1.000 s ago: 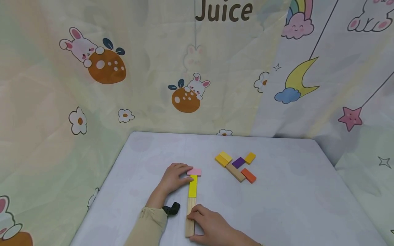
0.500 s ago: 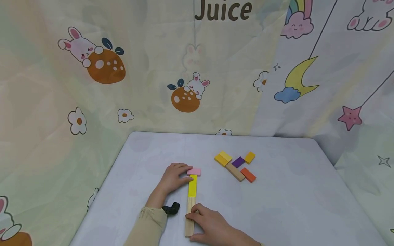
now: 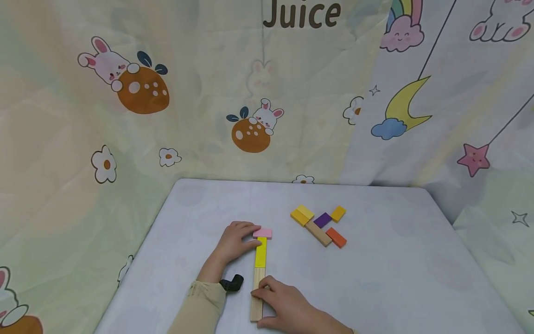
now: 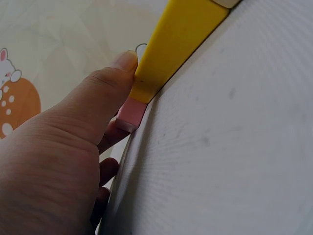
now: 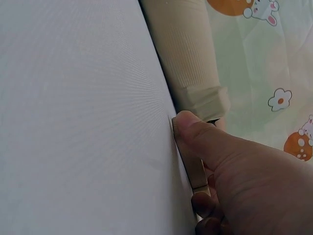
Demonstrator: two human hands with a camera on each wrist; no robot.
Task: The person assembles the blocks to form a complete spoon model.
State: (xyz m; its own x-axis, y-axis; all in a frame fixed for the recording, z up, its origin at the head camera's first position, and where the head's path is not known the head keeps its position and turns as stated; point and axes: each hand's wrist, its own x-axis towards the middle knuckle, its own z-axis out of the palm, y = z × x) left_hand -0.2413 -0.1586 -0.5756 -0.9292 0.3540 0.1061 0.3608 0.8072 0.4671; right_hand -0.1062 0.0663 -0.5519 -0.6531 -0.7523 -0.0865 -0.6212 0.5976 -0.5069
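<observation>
In the head view, a line of blocks runs toward the near edge: a pink block (image 3: pixel 263 234) set crosswise at the far end, then a yellow block (image 3: pixel 261 253), a plain wooden block (image 3: pixel 259 276) and a nearer plain wooden block (image 3: pixel 256 310). My left hand (image 3: pixel 234 242) holds the pink block's left part, index finger at its far side; the thumb touches the yellow block (image 4: pixel 178 41), as the left wrist view shows. My right hand (image 3: pixel 288 306) grips the nearest wooden block (image 5: pixel 190 161) lengthwise, thumb at its near end and fingers at its far end.
Further back on the white table (image 3: pixel 396 260) lies a loose group: two yellow blocks (image 3: pixel 302 215), a purple block (image 3: pixel 323 220), an orange-yellow block (image 3: pixel 339 214), a wooden block (image 3: pixel 319 233) and an orange block (image 3: pixel 336 237). A black wrist device (image 3: pixel 232 283) sits at my left sleeve.
My right index finger has shifted slightly left across the nearest wooden block. Both hands otherwise stay in place, and the blocks show no clear movement.
</observation>
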